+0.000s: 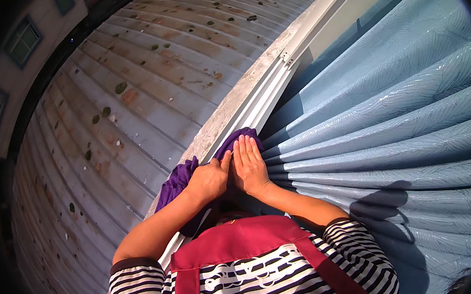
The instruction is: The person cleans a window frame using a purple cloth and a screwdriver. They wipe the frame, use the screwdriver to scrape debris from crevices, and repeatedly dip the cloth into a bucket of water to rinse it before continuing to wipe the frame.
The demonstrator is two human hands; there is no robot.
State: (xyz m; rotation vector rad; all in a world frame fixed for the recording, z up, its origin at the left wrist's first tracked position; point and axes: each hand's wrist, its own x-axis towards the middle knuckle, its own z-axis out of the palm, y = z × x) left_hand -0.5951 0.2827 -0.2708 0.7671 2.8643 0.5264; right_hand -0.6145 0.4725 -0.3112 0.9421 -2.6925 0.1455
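A purple cloth [177, 181] lies bunched over the white window track [249, 108], part of it hanging on the outer side. My right hand [249, 164] lies flat on the cloth, its fingers together and pointing up the track. Beside it my left hand [211, 178] is bent, with the index finger extended towards the right hand. Whether the left fingers grip cloth underneath cannot be told. The cloth between and below the hands is partly in shadow.
Light blue patterned curtains [384, 117] hang in folds close at the right. A rough concrete ledge [217, 125] borders the track. Outside lies a ribbed metal roof [130, 93] with moss and debris. A window pane's white frame [316, 18] stands farther up the track.
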